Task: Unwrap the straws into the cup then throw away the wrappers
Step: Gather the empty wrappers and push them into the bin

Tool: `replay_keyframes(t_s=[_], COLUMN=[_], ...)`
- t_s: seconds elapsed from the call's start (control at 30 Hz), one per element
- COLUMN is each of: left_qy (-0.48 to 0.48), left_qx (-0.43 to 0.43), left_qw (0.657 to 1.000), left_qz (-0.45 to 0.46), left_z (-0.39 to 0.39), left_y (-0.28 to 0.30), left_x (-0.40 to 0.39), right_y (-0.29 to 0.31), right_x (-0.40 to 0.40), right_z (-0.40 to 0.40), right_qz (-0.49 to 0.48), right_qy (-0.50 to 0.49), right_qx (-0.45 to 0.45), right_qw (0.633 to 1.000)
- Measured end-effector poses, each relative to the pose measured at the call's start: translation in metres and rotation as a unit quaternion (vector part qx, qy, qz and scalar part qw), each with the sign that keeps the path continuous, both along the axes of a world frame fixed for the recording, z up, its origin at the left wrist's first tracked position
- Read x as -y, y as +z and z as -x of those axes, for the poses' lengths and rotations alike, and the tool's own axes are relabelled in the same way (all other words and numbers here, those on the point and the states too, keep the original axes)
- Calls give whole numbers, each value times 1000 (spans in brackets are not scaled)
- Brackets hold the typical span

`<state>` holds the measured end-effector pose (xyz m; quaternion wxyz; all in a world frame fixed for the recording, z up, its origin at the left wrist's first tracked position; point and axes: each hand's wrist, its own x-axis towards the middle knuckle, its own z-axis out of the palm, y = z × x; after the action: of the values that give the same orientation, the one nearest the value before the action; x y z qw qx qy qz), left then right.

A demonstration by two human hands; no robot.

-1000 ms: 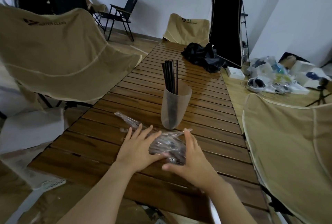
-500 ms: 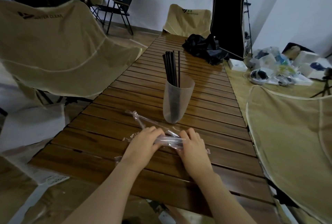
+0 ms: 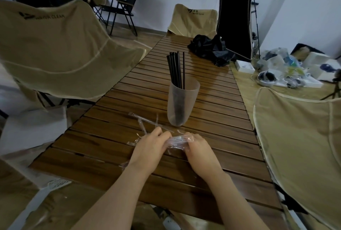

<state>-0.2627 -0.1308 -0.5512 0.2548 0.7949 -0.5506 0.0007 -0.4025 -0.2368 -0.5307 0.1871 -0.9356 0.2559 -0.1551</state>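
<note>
1. Head view looks down a slatted wooden table; both hands work at its near end, just in front of the cup.
2. That translucent cup stands upright mid-table with a bunch of black straws upright inside, so the unwrapping looks finished.
3. Left hand and right hand have fingers curled around a bunched mass of clear wrappers, squeezing it between them above the tabletop.
4. Several loose wrappers lie on the slats beyond the left hand, some near the cup's base, outside the bundle.
5. Risks, as I judge them:
   - Slippery, springy film may spring open and spill from the hold when lifted.
   - Stray pieces could be left on the table, or slide into the gaps between slats.
   - A sweep for the strays close to the cup could knock it; it looks light and top-heavy with tall straws.
6. No bin is identifiable; a black bag lies at the far end.
</note>
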Motion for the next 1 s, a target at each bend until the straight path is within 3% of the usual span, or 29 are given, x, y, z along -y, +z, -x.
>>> replay_keyframes(t_s=[0.1, 0.2, 0.3, 0.43, 0.7, 1.0], left_qy=[28, 53, 50, 31, 24, 4], left_qx=[57, 101, 61, 14, -83, -49], left_qw=[998, 993, 995, 996, 996, 999], left_qz=[-1, -5, -63, -80, 21, 17], left_z=[-2, -4, -11, -17, -8, -3], left_y=[2, 3, -2, -5, 3, 3], left_x=[3, 4, 4, 3, -2, -1], right_y=[1, -3, -10, -16, -18, -8], right_x=[4, 6, 5, 4, -2, -2], right_z=[-1, -1, -2, -5, -6, -5], right_qz=[70, 65, 0, 12, -114, -155], right_qy=[-4, -34, -46, -21, -11, -38], right_qx=[-20, -28, -42, -87, 82, 103], right_qw=[997, 997, 998, 996, 990, 982])
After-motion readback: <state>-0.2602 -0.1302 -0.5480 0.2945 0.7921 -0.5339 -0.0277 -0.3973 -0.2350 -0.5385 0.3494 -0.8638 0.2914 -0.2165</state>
